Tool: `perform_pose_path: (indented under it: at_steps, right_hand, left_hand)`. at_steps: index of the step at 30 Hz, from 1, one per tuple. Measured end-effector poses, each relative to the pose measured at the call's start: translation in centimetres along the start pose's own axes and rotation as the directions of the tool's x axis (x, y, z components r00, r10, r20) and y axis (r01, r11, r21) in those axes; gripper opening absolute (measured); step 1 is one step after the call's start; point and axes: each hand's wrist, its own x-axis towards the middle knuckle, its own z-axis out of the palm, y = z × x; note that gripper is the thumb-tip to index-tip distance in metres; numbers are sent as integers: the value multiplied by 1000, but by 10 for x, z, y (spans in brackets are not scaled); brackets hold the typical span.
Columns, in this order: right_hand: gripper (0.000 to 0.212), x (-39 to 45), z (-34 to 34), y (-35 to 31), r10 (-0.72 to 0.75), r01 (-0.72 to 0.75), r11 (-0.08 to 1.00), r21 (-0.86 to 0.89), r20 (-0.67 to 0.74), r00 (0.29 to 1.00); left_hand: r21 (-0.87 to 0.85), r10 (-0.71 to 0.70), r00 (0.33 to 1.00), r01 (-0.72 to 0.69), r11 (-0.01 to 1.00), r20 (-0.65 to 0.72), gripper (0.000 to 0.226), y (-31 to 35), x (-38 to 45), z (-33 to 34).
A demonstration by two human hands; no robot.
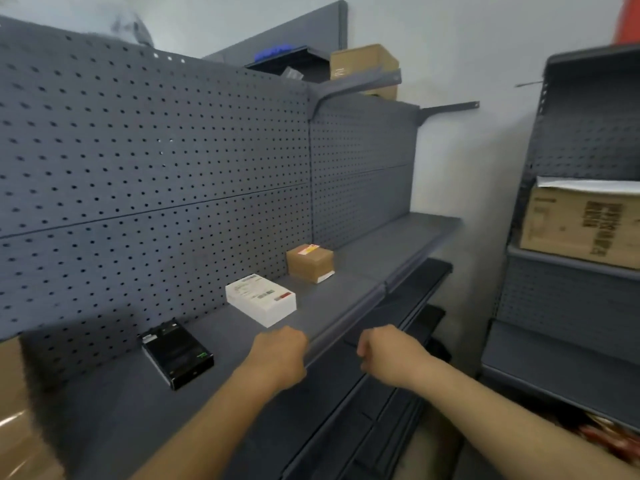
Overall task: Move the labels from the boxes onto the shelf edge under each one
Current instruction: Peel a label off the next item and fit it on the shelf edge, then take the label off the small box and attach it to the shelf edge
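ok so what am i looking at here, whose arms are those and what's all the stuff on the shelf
There is no machine here: a camera worn on a person's head looks forward and down at their own bare arms. The left hand and right hand are both curled at the grey metal shelf's front edge; whether either grip holds anything cannot be seen. On the shelf, against a grey pegboard back, lie a flat black box, a white labelled box and a small brown cardboard box with a red and yellow label.
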Motion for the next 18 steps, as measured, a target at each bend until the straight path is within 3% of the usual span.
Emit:
perform_pose_path:
  at_steps: [7, 18]
  right_hand:
    - [26, 36, -24, 56, -33, 34, 998, -54, 22, 999]
    - [26, 135, -47, 104, -137, 147, 972, -182, 66, 988]
  left_hand:
    - [-8, -46, 998, 46, 999, -50, 32, 33, 60, -18]
    - [74, -109, 993, 112, 991, -39, 34, 39, 172, -28]
